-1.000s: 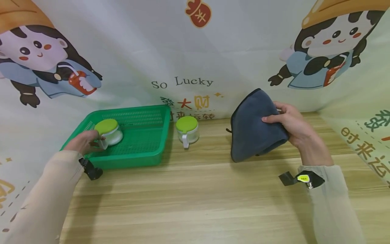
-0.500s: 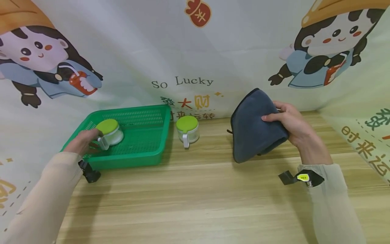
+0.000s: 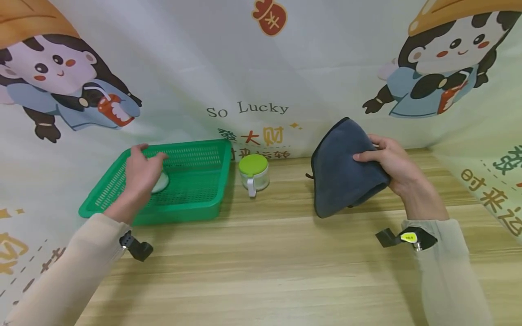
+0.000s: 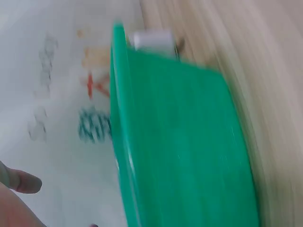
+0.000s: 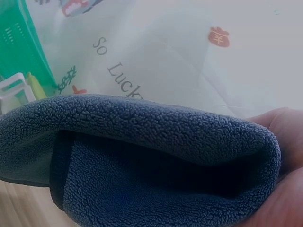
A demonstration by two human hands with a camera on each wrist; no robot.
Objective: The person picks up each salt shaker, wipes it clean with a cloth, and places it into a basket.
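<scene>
My left hand (image 3: pixel 140 176) is over the left part of the green basket (image 3: pixel 204 210), thumb and fingers spread apart and holding nothing. Just beneath it, mostly covered by the hand, a jar (image 3: pixel 161 183) sits in the basket; only its pale side shows. In the left wrist view the thumb and part of the hand appear at the lower left, apart from the basket. My right hand (image 3: pixel 393 165) grips a folded dark grey towel (image 3: pixel 344 170) by its right side, thumb in front, held up off the table. The right wrist view shows the towel's fluffy folds.
A second jar (image 3: pixel 253 172) with a green lid and white handle stands on the wooden table (image 3: pixel 261 271), just right of the basket. A printed white curtain (image 3: pixel 326 68) hangs behind the table and down both sides.
My left hand has let go of the handle of the jar in the basket, then risen and moved right, over the jar. The right hand and towel have hardly moved.
</scene>
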